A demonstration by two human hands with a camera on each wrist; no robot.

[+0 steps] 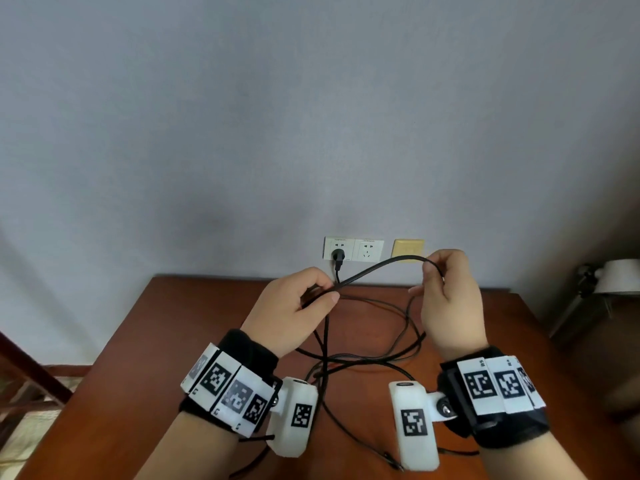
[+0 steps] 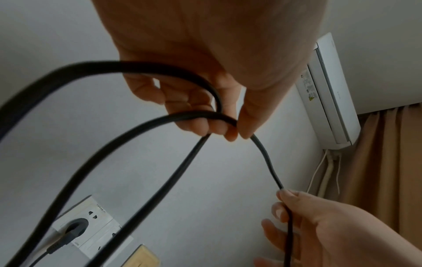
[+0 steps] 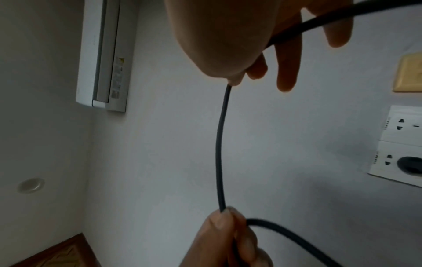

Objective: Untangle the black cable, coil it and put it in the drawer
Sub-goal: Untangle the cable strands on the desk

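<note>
The black cable (image 1: 381, 265) runs taut-ish in the air between my two hands above the brown table (image 1: 207, 341). My left hand (image 1: 329, 291) pinches it between thumb and fingers, with several strands gathered at that pinch (image 2: 228, 124). My right hand (image 1: 431, 271) pinches the cable further along, thumb against fingertips (image 3: 230, 82). The rest of the cable lies in loose crossing loops (image 1: 363, 356) on the table below the hands. One end (image 1: 391, 459) rests near the table's front edge. No drawer is in view.
A double wall socket (image 1: 367, 250) behind the table holds a black plug (image 1: 338, 255); a yellow plate (image 1: 408, 250) is beside it. A white lamp (image 1: 616, 282) stands at right. An air conditioner (image 2: 331, 90) and a brown curtain (image 2: 388, 162) are up on the wall.
</note>
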